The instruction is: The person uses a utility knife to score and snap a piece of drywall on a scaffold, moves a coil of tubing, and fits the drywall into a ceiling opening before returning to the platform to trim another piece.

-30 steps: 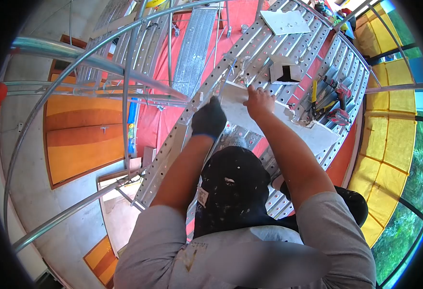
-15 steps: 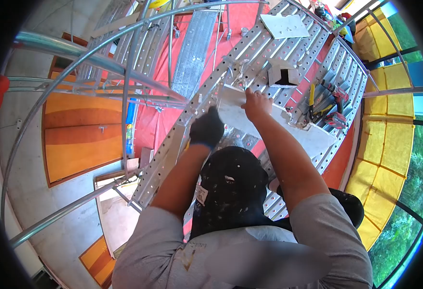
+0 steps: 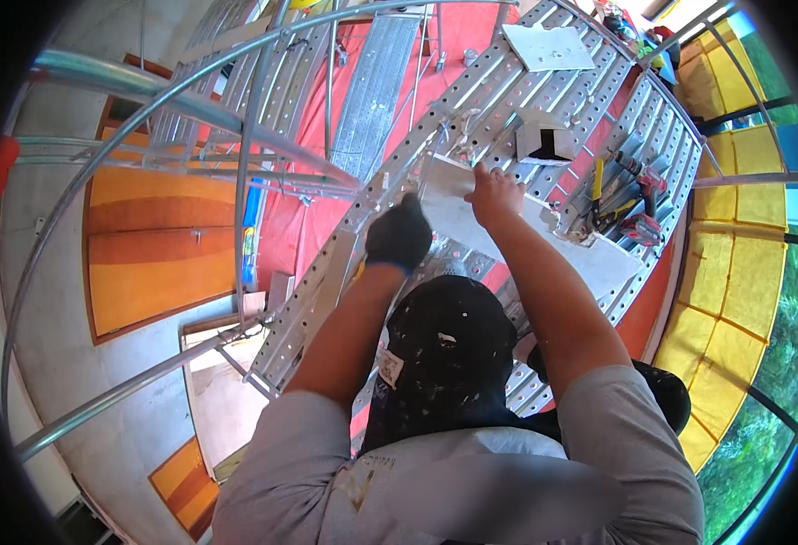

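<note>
My left hand (image 3: 399,238), in a dark glove, is closed beside the left edge of a pale board (image 3: 451,193). A bit of yellow shows at its wrist; what its fingers hold is hidden. Bare and with its fingers apart, my right hand (image 3: 496,193) rests on the upper part of that board. The board lies at a slant on the perforated metal planks (image 3: 499,86). To the right, a pale board section (image 3: 603,263) extends beyond my right forearm.
A red drill (image 3: 653,182), a second red tool (image 3: 641,229) and yellow-handled cutters (image 3: 597,182) lie at the right. Beyond my hands are an open box (image 3: 544,143) and a white offcut (image 3: 549,47). Metal scaffold tubes (image 3: 145,88) cross at the left; yellow sheeting (image 3: 726,263) hangs at the right.
The view has shifted slightly, so the planks and boards appear a little farther right. Both hands stay by the board, with little change in their pose.
</note>
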A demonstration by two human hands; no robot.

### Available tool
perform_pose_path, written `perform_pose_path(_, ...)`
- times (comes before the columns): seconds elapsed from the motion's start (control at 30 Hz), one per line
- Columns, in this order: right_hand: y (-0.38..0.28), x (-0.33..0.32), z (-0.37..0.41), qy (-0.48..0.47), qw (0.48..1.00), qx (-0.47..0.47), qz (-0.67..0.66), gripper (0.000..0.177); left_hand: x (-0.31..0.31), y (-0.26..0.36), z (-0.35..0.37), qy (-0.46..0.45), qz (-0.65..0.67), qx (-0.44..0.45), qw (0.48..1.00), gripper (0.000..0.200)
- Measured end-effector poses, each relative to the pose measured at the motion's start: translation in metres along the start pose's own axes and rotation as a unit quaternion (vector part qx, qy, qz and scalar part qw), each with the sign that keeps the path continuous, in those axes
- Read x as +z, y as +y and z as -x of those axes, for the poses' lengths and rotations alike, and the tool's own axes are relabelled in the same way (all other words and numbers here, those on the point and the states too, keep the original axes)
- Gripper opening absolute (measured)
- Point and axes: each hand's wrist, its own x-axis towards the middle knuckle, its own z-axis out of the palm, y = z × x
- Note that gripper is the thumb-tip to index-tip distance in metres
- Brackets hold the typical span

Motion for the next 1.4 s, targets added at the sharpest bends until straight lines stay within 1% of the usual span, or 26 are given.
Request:
perform_pose_path(0.03, -0.001, 0.002, 0.003, -0.008, 1.0, -0.001, -0.003, 0.056, 0.005, 0.003, -0.017, 0.018, -0.012, 0.026, 0.999, 0.028)
perform_pose_path(0.1, 0.001, -0.005, 0.001, -0.011, 1.0, -0.001, -0.003, 0.056, 0.013, 0.005, -0.027, 0.029, -0.022, 0.033, 0.999, 0.026)
perform_pose_path(0.2, 0.0, 0.001, 0.002, 0.015, 1.0, -0.003, 0.016, 0.057, -0.004, 0.003, 0.013, 0.001, -0.008, 0.002, 1.0, 0.027)
perform_pose_path(0.3, 0.001, 0.001, 0.001, 0.005, 1.0, -0.008, 0.008, 0.057, -0.012, 0.003, 0.022, -0.002, -0.018, -0.002, 1.0, 0.027)
perform_pose_path(0.33, 0.001, 0.002, 0.001, 0.008, 1.0, -0.01, 0.005, 0.057, -0.008, 0.0, 0.006, -0.015, -0.029, -0.004, 0.999, 0.027)
perform_pose_path(0.43, 0.004, -0.003, -0.003, -0.015, 1.0, -0.009, 0.007, 0.058, 0.003, 0.001, -0.014, 0.014, -0.031, 0.03, 0.999, 0.027)
perform_pose_path(0.47, 0.003, -0.002, -0.003, -0.017, 1.0, -0.012, 0.012, 0.059, 0.007, 0.0, -0.009, 0.012, -0.052, 0.028, 0.998, 0.026)
perform_pose_path(0.57, 0.002, 0.001, 0.003, 0.007, 1.0, -0.013, 0.022, 0.058, -0.009, -0.001, 0.023, -0.034, -0.039, -0.012, 0.999, 0.027)
perform_pose_path(0.63, 0.0, 0.002, 0.005, 0.007, 1.0, -0.005, 0.016, 0.058, -0.009, -0.002, 0.019, -0.022, -0.032, 0.002, 0.999, 0.028)
perform_pose_path(0.7, 0.0, 0.003, 0.004, 0.007, 1.0, -0.003, 0.009, 0.059, -0.007, 0.002, -0.006, -0.001, -0.032, 0.009, 0.999, 0.028)
perform_pose_path(0.73, 0.001, 0.003, 0.004, 0.001, 1.0, -0.005, 0.008, 0.059, -0.001, 0.002, -0.011, 0.043, -0.037, 0.039, 0.998, 0.027)
perform_pose_path(0.83, 0.002, 0.003, 0.002, -0.004, 1.0, -0.014, 0.005, 0.059, -0.001, -0.003, 0.01, 0.019, -0.033, 0.035, 0.999, 0.028)
perform_pose_path(0.93, 0.004, 0.001, -0.001, 0.017, 1.0, -0.012, 0.0, 0.058, -0.005, -0.01, 0.03, -0.035, -0.028, -0.001, 0.999, 0.024)
perform_pose_path(0.97, 0.004, 0.004, 0.0, 0.013, 1.0, -0.011, -0.001, 0.058, -0.002, -0.011, 0.029, -0.016, -0.022, 0.01, 1.0, 0.024)
perform_pose_path(1.03, 0.0, 0.006, 0.001, 0.012, 1.0, -0.014, 0.0, 0.056, 0.003, -0.003, 0.002, 0.031, -0.004, 0.033, 0.999, 0.027)
perform_pose_path(1.07, 0.001, 0.006, 0.004, 0.012, 1.0, -0.012, 0.002, 0.055, 0.009, -0.001, -0.013, 0.02, -0.02, 0.036, 0.999, 0.029)
perform_pose_path(1.13, 0.003, 0.001, 0.001, 0.023, 1.0, -0.013, 0.011, 0.053, 0.008, 0.0, -0.01, 0.004, -0.01, 0.019, 1.0, 0.03)
perform_pose_path(1.2, 0.002, 0.004, 0.004, 0.029, 0.999, -0.015, 0.016, 0.053, -0.004, -0.001, 0.02, -0.041, -0.005, -0.004, 0.999, 0.032)
perform_pose_path(1.3, 0.001, 0.004, 0.002, 0.022, 1.0, -0.007, 0.008, 0.059, -0.014, -0.001, 0.028, -0.049, 0.004, -0.041, 0.998, 0.033)
perform_pose_path(1.33, 0.001, 0.004, 0.002, 0.015, 1.0, -0.007, 0.001, 0.059, -0.006, -0.005, 0.015, -0.026, 0.003, -0.009, 1.0, 0.034)
perform_pose_path(1.4, 0.002, 0.004, 0.002, 0.009, 1.0, -0.012, 0.0, 0.058, 0.007, -0.006, -0.01, -0.007, 0.001, 0.009, 1.0, 0.034)
